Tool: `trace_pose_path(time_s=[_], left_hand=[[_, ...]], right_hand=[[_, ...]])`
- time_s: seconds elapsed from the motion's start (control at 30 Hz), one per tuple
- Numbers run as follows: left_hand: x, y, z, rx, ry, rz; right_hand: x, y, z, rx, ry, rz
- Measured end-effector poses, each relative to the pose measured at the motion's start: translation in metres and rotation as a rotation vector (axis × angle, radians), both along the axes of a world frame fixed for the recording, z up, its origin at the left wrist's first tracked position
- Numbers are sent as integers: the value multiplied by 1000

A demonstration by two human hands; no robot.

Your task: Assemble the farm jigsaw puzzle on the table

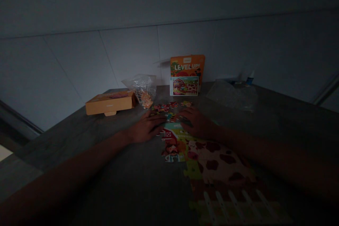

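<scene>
In the dim head view, my left hand (147, 127) lies low at the left edge of the puzzle, fingers stretched to the right near several loose jigsaw pieces (161, 107). Opposite it, my right hand (198, 123) rests over the upper part of the assembled jigsaw puzzle (217, 162), fingers apart and pointing left. Neither hand visibly grips a piece, though the darkness hides the undersides of the fingers. A spotted cow, a white fence and a red barn show on the joined part. My right forearm covers some of its right side.
Behind the pieces stand an orange "LEVEL UP!" box (187, 62) and a farm picture card (184, 86). To the left are an orange box lid (110, 103) and a clear bag (145, 93) holding pieces. Right: a crumpled plastic bag (233, 95) and a small bottle (250, 78).
</scene>
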State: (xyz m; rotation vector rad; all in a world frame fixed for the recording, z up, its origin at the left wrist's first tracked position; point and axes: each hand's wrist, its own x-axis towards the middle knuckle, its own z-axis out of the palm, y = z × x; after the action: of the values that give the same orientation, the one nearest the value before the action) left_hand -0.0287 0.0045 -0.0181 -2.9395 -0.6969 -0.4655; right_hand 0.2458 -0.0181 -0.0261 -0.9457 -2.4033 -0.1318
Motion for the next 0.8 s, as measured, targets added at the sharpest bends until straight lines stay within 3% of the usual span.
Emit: trace_pose_path(time_s=[0.3, 0.8], left_hand=[[-1, 1, -1, -24, 46, -13], [0, -2, 1, -52, 38, 0]], right_hand=[[3, 8, -9, -153, -74, -117], [10, 7, -6, -196, 44, -61]])
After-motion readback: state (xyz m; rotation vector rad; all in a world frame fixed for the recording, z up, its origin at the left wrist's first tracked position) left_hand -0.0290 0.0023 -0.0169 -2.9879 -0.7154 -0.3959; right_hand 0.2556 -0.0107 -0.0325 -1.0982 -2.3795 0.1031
